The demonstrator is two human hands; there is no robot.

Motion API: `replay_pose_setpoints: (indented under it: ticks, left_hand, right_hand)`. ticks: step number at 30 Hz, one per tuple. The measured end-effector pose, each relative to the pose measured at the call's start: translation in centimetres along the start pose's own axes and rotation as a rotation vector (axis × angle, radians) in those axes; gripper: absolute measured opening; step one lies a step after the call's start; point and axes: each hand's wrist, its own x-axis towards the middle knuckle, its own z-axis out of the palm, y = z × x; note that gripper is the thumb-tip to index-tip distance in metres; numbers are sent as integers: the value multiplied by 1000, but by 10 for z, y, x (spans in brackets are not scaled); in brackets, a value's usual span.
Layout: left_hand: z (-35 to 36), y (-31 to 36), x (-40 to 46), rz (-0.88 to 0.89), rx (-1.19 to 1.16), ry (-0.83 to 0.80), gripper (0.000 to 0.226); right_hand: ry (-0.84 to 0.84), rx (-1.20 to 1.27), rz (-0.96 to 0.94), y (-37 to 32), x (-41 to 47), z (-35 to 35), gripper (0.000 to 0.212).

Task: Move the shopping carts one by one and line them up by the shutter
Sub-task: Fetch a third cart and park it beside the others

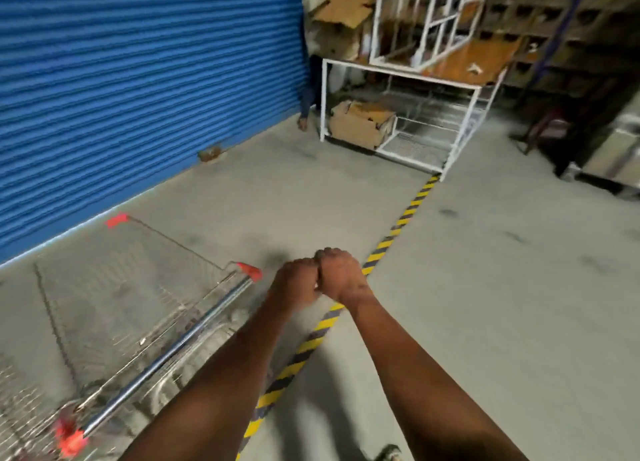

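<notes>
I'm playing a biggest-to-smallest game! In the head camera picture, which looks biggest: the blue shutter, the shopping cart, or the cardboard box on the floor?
1. blue shutter, fills the most picture.
2. shopping cart, though it sits close to the camera, which makes it look bigger.
3. cardboard box, smallest, but it is far away.

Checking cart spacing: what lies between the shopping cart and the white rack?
Head view: only bare concrete floor between the shopping cart and white rack.

Grey concrete floor (485, 270) bears shopping cart (138, 304), striped tape (398, 228), white rack (415, 114)
</notes>
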Motion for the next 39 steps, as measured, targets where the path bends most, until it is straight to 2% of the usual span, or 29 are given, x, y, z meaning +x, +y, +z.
replay_pose_setpoints:
  ticks: [3, 7, 16, 21, 27, 34, 39]
  left_hand:
    - [-1, 89, 36, 115, 29, 3, 25]
    - [16, 206, 78, 293, 91, -8, 33]
    - [52, 504, 152, 498, 9, -33, 44]
    - [63, 651, 195, 641, 65, -63, 59]
    - [76, 791, 241, 773, 118, -92, 65]
    - [112, 950, 317, 907, 147, -75, 63]
    - [134, 1079, 387, 984, 104, -68, 66]
  right_hand:
    - [66, -6, 185, 80, -50, -25, 27]
    - [118, -101, 390, 200, -133, -49, 38]
    - [222, -158, 811, 444, -339, -110, 38]
    - [263, -158, 949, 551, -438, -144, 43]
    - [315, -124, 1068, 655, -533, -175, 54]
    - [259, -143, 1166, 800, -588, -202, 61]
    - [268, -174, 1208, 925, -616, -232, 53]
